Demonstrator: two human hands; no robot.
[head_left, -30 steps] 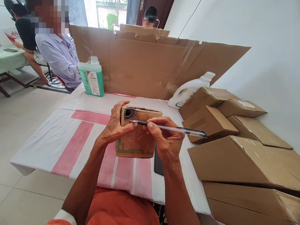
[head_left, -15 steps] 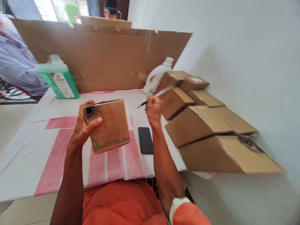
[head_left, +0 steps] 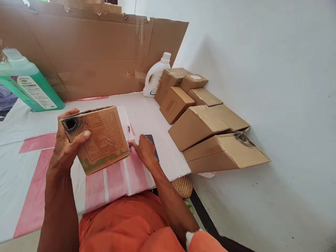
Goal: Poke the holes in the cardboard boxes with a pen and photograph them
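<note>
Cardboard, printed brown with a green band along its lower edge, made up the small box [head_left: 101,138] that the left hand [head_left: 65,145] gripped and held tilted above the table [head_left: 31,175], thumb laid across the near face and fingers wrapped behind the corner. At that corner, just beside the thumb, the box bore a dark, scorched-looking hole. The right hand [head_left: 144,150] lay low on the pink-and-white striped cloth, just right of the box, palm down with loose fingers; its fingertips were at the lower end of a pen [head_left: 129,138] lying on the cloth, though whether they pinched it or merely touched it could not be told. Under the far side of that hand a dark phone [head_left: 152,140] lay flat, partly covered by the knuckles.

Beyond the right hand and off to its right, a pile of plain brown boxes [head_left: 199,126] leaned against one another along the white wall [head_left: 262,70]; the nearest one overhung the table edge. Past them, farther from the hand, a white jug [head_left: 156,75] stood upright against a tall sheet of cardboard [head_left: 99,59]. Beyond the left hand, well apart from it, stood a green bottle [head_left: 28,87] with a white label. Below the table edge, near the right forearm, a woven round thing [head_left: 183,186] showed.
</note>
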